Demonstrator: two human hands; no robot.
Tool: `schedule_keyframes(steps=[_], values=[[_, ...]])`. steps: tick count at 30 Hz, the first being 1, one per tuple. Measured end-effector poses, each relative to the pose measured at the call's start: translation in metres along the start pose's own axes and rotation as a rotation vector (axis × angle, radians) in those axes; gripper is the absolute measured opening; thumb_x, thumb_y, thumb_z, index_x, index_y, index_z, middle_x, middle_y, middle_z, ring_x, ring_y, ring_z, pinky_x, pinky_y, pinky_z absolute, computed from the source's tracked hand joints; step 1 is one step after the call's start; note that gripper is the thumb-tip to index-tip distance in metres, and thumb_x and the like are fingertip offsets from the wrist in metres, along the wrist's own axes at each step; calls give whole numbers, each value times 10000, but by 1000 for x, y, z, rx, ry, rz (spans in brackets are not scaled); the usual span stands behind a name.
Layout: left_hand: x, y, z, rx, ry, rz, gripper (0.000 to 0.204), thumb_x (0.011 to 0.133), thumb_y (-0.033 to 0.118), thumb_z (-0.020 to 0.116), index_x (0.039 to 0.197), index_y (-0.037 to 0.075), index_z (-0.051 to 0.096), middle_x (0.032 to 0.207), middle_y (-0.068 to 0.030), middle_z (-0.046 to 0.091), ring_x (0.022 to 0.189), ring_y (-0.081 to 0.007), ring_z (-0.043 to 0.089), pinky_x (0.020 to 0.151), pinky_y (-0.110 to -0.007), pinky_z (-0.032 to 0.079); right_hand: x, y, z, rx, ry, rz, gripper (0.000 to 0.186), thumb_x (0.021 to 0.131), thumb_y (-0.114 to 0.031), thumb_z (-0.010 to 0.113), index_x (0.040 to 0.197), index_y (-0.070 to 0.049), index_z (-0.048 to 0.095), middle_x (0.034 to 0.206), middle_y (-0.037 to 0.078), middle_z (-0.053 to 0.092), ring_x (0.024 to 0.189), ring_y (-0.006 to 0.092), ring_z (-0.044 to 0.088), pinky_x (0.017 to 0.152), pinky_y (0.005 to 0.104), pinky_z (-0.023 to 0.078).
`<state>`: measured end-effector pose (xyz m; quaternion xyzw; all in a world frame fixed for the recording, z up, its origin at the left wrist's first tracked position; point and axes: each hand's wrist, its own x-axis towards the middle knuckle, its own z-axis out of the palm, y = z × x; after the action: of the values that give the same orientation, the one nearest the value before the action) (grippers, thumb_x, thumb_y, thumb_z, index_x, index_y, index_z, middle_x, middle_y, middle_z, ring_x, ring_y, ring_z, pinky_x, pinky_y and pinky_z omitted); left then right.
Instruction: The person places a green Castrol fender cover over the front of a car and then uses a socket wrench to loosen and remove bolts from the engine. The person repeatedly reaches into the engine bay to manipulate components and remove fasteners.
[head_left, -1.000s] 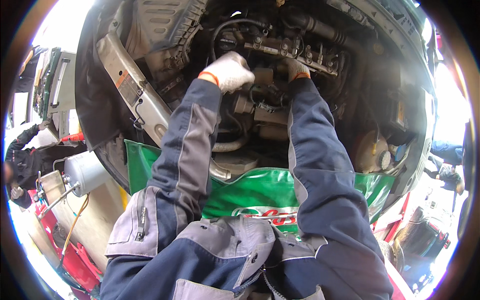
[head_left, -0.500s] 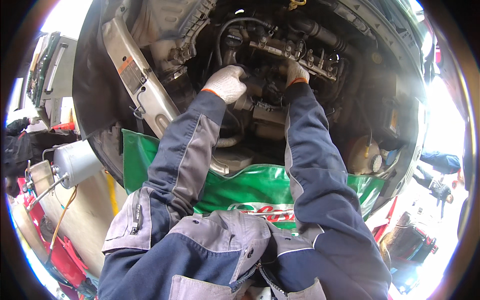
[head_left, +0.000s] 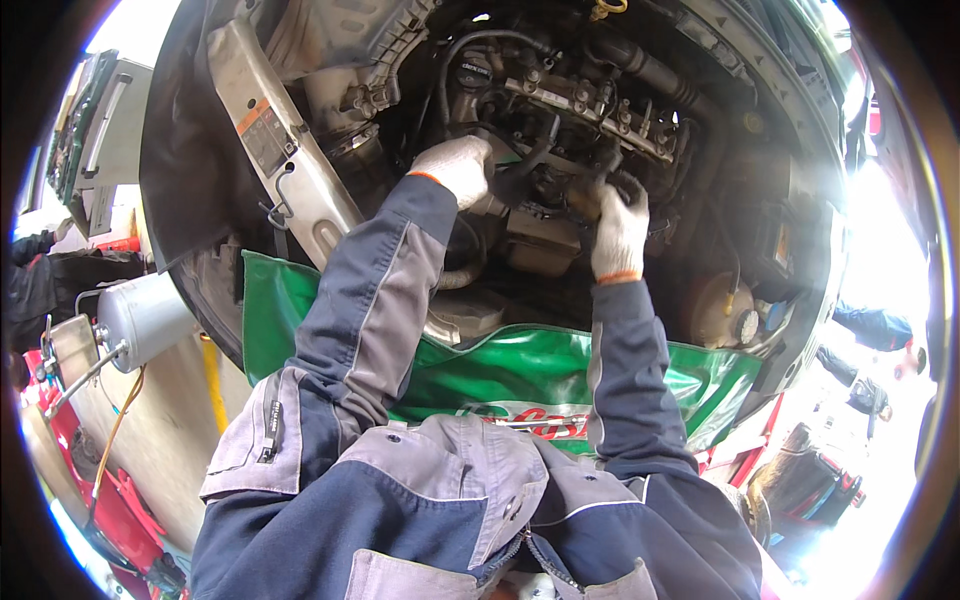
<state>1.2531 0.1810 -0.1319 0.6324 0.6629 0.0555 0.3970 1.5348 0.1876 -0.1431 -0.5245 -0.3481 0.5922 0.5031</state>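
The left hand (head_left: 458, 168), in a white glove, is over the car engine, with its fingers curled in. Its fingertips are hard to see, so I cannot tell if it grips anything. Just to the right of it is a black hose (head_left: 541, 150). The hose sits in the middle of the engine, below a long metal bar (head_left: 580, 102). It is longer than it is wide, and it leans. Its top end points up and a bit right, and its low end goes down and left, toward the left hand.

The right hand (head_left: 621, 228) wears a white glove too. It points up, away from the person, with bent fingers. They are next to a dark brown lump (head_left: 583, 200), but it is too dark to tell if they hold it.

The metal bar slants down from left to right. A black cap (head_left: 474, 70) is near its left end. A green sheet (head_left: 500, 368) hangs over the front of the car, under both arms.
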Motion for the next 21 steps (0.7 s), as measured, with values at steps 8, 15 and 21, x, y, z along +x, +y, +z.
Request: schedule_keyframes(steps=[8,15,21], values=[[-1,0,9,62,88,77,290,774,119,774,1049,31,797,1129,-217,784,1123,-401,745,945,-486,595,-58,27,-19,-568,106,-210,448,874,8,810,1266,-1,592,1154,133,706,1030,239,685,968,388,572],[-6,7,13,193,128,123,300,835,245,777,1087,91,828,1116,-184,809,1096,-388,766,956,-499,609,-70,17,-15,-1020,50,-191,521,886,-164,809,1339,-22,596,1352,272,636,1204,494,681,1022,532,587],[-12,22,12,204,226,162,361,862,329,802,1129,87,819,1193,-179,789,1154,-382,744,999,-489,594,-70,3,-13,-1109,47,-88,483,891,-267,815,1302,-48,686,1329,226,696,1203,461,698,1026,520,572]])
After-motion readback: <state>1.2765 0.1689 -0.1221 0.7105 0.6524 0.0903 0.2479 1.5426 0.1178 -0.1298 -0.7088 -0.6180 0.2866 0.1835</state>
